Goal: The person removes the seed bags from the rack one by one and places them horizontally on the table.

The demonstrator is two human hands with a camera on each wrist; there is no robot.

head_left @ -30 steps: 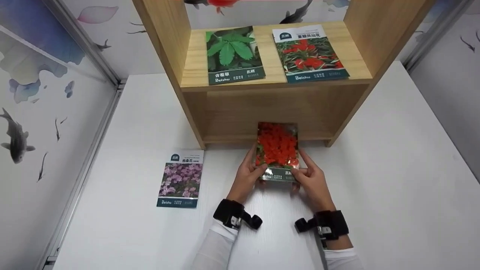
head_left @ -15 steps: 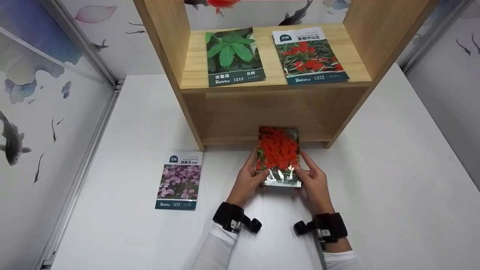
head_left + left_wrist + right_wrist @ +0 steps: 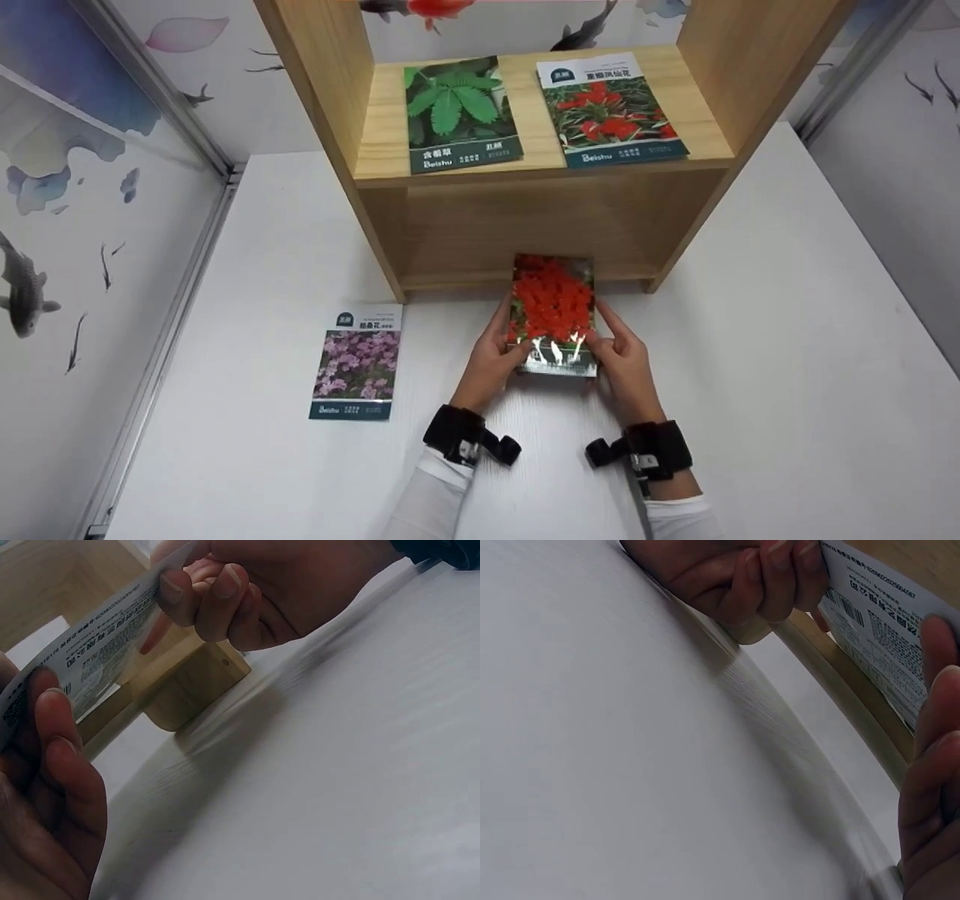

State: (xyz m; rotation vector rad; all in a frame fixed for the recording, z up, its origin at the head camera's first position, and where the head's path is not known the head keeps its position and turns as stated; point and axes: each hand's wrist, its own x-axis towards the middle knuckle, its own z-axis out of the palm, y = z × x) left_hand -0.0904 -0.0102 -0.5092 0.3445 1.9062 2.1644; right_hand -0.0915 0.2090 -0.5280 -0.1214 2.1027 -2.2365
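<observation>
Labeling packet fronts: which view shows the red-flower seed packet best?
Head view: the red-flower seed packet shows its whole front, held by left hand and right hand. Both wrist views show only its printed back with the fingers curled underneath.

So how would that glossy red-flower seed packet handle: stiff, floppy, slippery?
The glossy red-flower seed packet looks thin and probably light: the left hand and right hand hold it by its edges. Glare suggests a slick film. It stays fairly flat, so likely only mildly floppy.

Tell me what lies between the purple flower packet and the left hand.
Only bare white table lies between the purple flower packet and the left hand, which grips the red flower packet; the head view shows this.
</observation>
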